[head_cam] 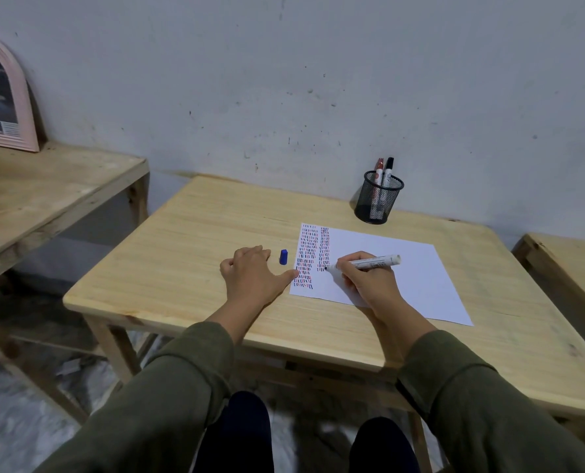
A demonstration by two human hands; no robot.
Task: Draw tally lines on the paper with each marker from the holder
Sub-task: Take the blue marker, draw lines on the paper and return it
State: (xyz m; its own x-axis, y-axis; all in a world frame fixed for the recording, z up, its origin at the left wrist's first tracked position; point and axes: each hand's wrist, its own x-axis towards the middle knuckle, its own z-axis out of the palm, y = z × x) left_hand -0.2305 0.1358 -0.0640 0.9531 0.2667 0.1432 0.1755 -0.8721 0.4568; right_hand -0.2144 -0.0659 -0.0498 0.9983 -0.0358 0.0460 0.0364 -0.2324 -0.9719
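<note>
A white sheet of paper [403, 268] lies on the wooden table [198, 250], its left part filled with two columns of short red and blue tally lines. My right hand [369, 279] grips an uncapped white marker [374, 262], whose tip touches the paper at the bottom of the second column. My left hand [253, 273] rests flat on the table, thumb on the paper's left edge. A blue cap [283, 256] lies between my left hand and the paper. A black mesh holder [378, 200] at the back holds a red marker [378, 170] and a black marker [388, 169].
A second wooden table [45, 186] stands to the left with a pink-framed mirror [1, 97] leaning on the grey wall. Another wooden surface [570, 264] is at the right edge. My knees are under the table's front edge.
</note>
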